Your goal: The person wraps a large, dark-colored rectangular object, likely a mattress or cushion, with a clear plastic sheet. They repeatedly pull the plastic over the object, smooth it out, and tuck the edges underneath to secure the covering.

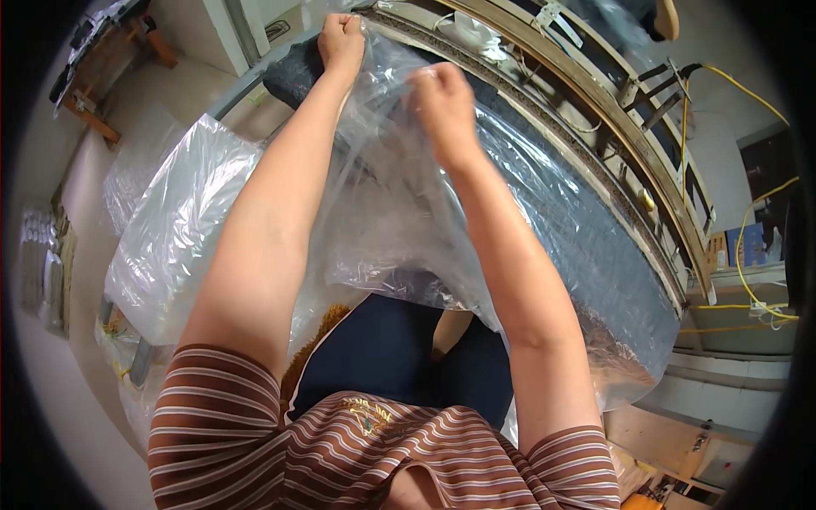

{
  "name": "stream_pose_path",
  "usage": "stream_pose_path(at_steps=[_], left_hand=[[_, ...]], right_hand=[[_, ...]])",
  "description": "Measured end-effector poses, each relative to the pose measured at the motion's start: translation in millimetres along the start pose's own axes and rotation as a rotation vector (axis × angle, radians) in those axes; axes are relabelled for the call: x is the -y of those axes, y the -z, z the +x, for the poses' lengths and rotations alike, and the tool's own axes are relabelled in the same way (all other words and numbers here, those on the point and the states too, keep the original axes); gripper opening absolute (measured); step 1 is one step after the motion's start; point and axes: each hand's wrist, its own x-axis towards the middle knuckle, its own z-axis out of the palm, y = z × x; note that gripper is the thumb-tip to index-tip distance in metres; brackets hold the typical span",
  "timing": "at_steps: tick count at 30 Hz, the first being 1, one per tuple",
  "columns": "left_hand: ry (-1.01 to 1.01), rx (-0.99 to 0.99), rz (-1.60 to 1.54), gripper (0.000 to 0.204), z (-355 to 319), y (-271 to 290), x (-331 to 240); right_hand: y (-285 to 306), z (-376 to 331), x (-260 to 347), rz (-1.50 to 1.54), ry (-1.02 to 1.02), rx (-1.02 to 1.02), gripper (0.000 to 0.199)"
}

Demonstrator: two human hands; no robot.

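Note:
A large sheet or bag of clear plastic film (pixel 382 204) hangs from both my hands and falls in folds toward my lap. With its fingers curled closed, my left hand (pixel 342 41) grips the film at the far end, near the machine's long rail. My right hand (pixel 444 93) is a little nearer and to the right, slightly blurred, its fingers pinched on the same film. Under the plastic, a dark grey surface (pixel 544 212) stretches along the rail to the right. More clear film (pixel 191 221) lies in a shiny heap left of my left forearm.
A long machine frame with a wooden rail (pixel 586 93) curves across the far right side. Yellow cables (pixel 741 229) hang at the right. Boxes (pixel 738 246) rest on a shelf there. At the far left stand a bench (pixel 93 76) and a stack of pale bundles (pixel 44 268).

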Motion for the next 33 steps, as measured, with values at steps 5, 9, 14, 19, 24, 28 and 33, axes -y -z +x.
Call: stream_pose_path(at_steps=[5,9,14,19,24,28,33], left_hand=[[0.027,0.013,0.008,0.021,0.3,9.7,-3.6],[-0.093,0.111,0.188,0.027,2.3,4.3,3.5],[-0.176,0.261,0.226,0.041,10.4,0.5,12.1],[-0.228,0.336,0.293,0.040,45.3,-8.7,55.7],[-0.427,0.384,0.359,0.034,68.1,-14.8,83.5],[-0.486,0.496,0.391,0.031,23.5,-48.1,82.1],[-0.471,0.206,0.753,0.038,99.1,43.4,110.3]], right_hand=[[46.4,-18.3,35.7,0.388,-0.606,0.528,0.023],[121.1,-116.0,81.2,0.083,-0.445,0.928,0.023],[257.4,-313.5,138.8,0.219,-0.115,-0.207,0.033],[385.0,-439.5,172.1,0.344,0.457,-0.678,0.038],[501.4,-558.2,212.0,-1.254,-0.299,-0.891,0.035],[657.4,-584.0,287.2,-1.688,-0.195,-0.907,0.037],[576.8,-413.6,193.9,-1.947,0.416,-1.188,0.015]])
